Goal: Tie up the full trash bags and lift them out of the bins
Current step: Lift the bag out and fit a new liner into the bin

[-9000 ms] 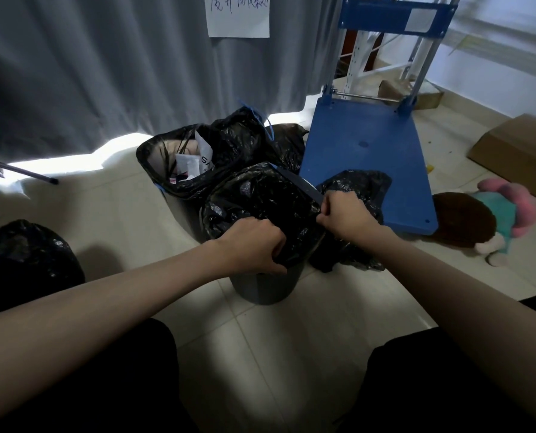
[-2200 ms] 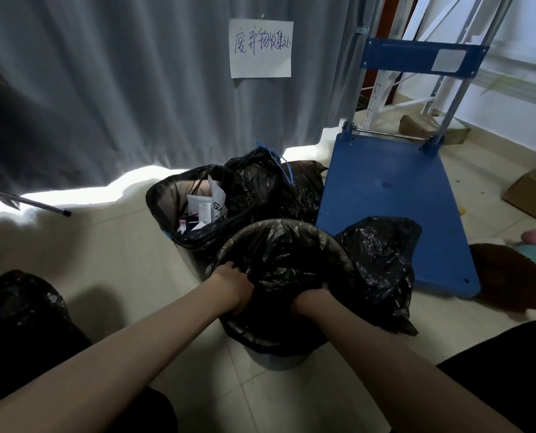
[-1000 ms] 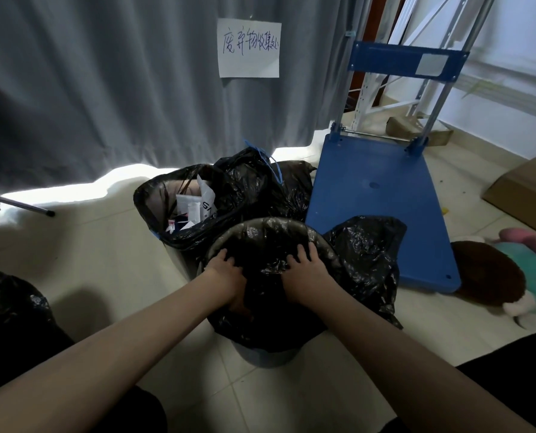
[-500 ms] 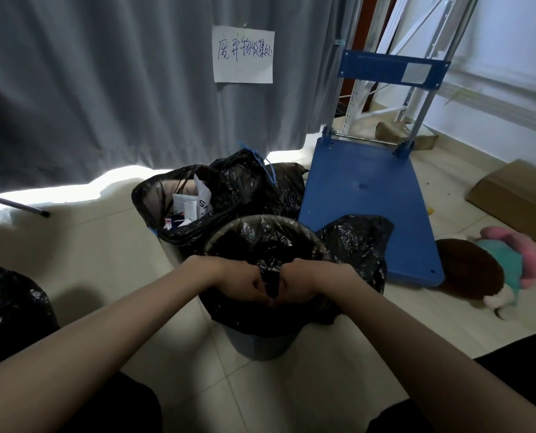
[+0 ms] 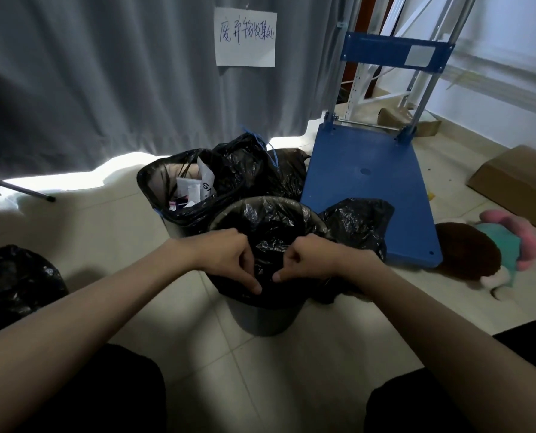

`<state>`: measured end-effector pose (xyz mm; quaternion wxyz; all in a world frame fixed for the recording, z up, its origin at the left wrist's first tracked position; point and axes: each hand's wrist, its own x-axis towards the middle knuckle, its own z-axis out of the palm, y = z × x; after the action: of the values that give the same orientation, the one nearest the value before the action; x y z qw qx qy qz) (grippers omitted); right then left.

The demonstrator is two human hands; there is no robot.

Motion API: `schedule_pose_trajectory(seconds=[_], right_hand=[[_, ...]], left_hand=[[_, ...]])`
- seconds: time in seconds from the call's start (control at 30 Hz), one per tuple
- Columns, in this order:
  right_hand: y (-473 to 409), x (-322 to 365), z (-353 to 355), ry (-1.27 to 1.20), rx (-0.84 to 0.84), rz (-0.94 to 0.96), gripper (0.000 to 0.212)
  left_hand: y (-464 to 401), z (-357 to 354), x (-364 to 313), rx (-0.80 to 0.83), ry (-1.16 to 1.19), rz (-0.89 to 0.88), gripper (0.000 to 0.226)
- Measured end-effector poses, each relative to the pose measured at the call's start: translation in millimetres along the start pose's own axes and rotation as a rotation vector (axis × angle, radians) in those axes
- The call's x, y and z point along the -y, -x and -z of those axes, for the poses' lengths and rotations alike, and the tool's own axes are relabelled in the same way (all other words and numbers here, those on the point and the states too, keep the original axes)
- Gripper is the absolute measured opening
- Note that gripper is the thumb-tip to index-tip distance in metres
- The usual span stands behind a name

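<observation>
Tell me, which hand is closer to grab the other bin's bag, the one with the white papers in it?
The left hand, probably. The open bag with white papers sits up and to the left of the near bin, on the left hand's side. The right hand would have to cross over. Both hands grip the near bag now.

Tiled corner closed off by a grey curtain, seen from my head camera.

Ahead of me a pleated grey curtain [image 5: 104, 82] hangs to the pale tiled floor [image 5: 113, 232], with bright daylight spilling under its hem. A white paper sign [image 5: 245, 37] with handwritten characters is fixed to the curtain. To the right a blue platform trolley [image 5: 366, 182] stands on the tiles, its handle upright, with white metal shelving [image 5: 382, 42] behind it and a light wall [image 5: 510, 57] beyond. A cardboard box [image 5: 516, 185] lies at the far right, and a plush toy [image 5: 491, 254] lies on the floor between box and trolley.
</observation>
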<state>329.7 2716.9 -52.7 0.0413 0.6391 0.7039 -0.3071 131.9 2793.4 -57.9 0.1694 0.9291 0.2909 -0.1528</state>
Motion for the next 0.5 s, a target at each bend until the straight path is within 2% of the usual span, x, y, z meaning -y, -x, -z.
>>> schedule_pose_trajectory(seconds=[0.07,0.13,0.3,0.5], right_hand=[[2,3,-1,-0.014,0.022,0.042,0.038],[3,5,-8,0.013,0.057,0.075,0.032],[9,7,-10,0.081,0.094,0.134,0.02],[11,8,-20,0.253,0.056,0.149,0.025]], left_hand=[[5,5,-7,-0.011,-0.016,-0.051,0.033],[7,2,-12,-0.041,-0.037,-0.094,0.024],[13,-6,-20,-0.08,-0.162,-0.12,0.027],[21,-21,-29,-0.098,-0.307,-0.14,0.021]])
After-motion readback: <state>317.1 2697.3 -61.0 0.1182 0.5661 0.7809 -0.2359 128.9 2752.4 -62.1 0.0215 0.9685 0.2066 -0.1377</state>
